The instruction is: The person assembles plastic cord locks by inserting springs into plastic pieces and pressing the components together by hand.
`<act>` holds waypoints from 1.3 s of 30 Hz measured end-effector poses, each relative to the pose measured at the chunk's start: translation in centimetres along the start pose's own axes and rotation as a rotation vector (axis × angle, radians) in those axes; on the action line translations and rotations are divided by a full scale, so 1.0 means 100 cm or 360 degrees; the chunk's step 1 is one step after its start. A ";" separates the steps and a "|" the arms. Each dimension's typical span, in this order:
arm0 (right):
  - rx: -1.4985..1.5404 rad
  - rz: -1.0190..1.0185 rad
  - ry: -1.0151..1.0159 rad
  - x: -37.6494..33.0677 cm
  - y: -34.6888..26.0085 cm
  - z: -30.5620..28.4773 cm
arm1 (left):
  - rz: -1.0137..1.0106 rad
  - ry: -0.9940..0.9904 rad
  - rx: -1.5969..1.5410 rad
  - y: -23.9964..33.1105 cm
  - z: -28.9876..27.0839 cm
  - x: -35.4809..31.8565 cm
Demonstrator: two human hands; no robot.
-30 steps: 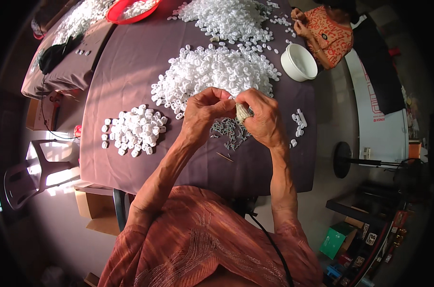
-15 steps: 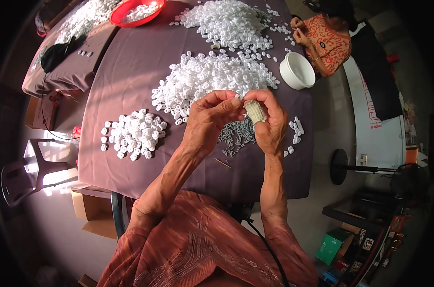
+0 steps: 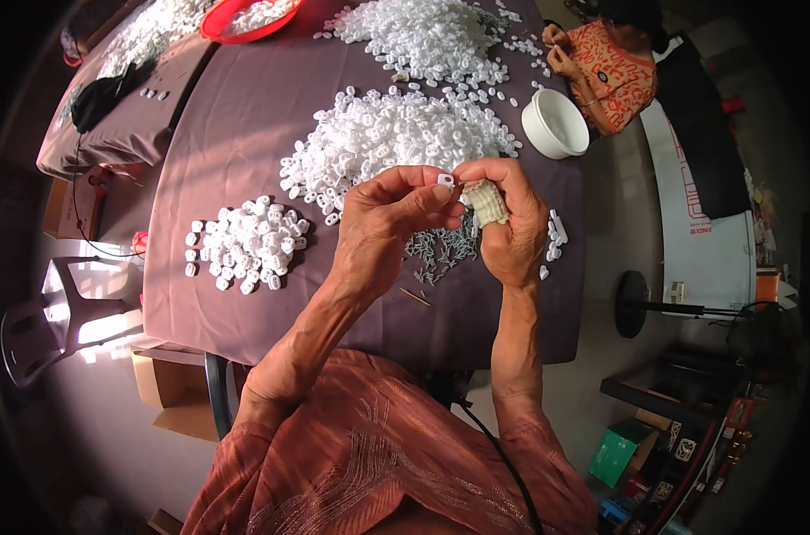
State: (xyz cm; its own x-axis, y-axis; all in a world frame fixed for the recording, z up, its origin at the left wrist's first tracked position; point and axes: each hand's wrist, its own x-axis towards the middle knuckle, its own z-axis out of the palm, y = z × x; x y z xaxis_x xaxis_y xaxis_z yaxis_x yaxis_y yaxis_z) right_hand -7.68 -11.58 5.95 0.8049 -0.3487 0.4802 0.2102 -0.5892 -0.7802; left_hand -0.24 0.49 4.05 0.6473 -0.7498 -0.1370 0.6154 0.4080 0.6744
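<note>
My left hand (image 3: 387, 218) and my right hand (image 3: 510, 223) meet above the purple table (image 3: 235, 134), pinching one small white plastic piece (image 3: 446, 180) between their fingertips. My right thumb wears a cream ribbed cover (image 3: 486, 202). Under the hands lies a heap of small grey metal pins (image 3: 436, 250). Just beyond them spreads a big pile of white plastic pieces (image 3: 396, 138). A smaller heap of white pieces (image 3: 244, 242) sits to my left.
A white bowl (image 3: 555, 125) stands at the far right of the table, by another person in an orange patterned top (image 3: 610, 71). Another white pile (image 3: 423, 31) and a red dish (image 3: 244, 18) lie further back. A plastic chair (image 3: 48, 321) stands at the left.
Both hands have lifted slightly off the pin heap and drawn closer to me; the white piece now shows between the fingertips.
</note>
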 end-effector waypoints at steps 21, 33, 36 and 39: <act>-0.0134 -0.0044 -0.0022 -0.002 -0.002 0.001 | 0.0030 0.0004 -0.0065 -0.006 -0.001 0.000; -0.0313 -0.0163 0.0067 -0.002 -0.006 0.007 | 0.0051 0.0055 -0.0150 -0.010 0.003 -0.004; -0.0361 -0.0138 0.0058 -0.004 0.000 0.010 | 0.0100 0.0112 -0.0167 -0.015 0.004 -0.005; -0.0226 -0.0027 -0.0061 -0.005 0.007 0.011 | 0.0001 0.0151 -0.0182 -0.021 -0.007 -0.001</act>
State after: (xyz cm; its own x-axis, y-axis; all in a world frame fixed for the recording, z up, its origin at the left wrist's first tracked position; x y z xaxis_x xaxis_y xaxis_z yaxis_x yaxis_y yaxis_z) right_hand -7.33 -10.99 4.71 0.8231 -0.3114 0.4748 0.1455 -0.6927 -0.7064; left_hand -1.27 0.06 2.19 0.6839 -0.6991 -0.2085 0.6589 0.4692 0.5880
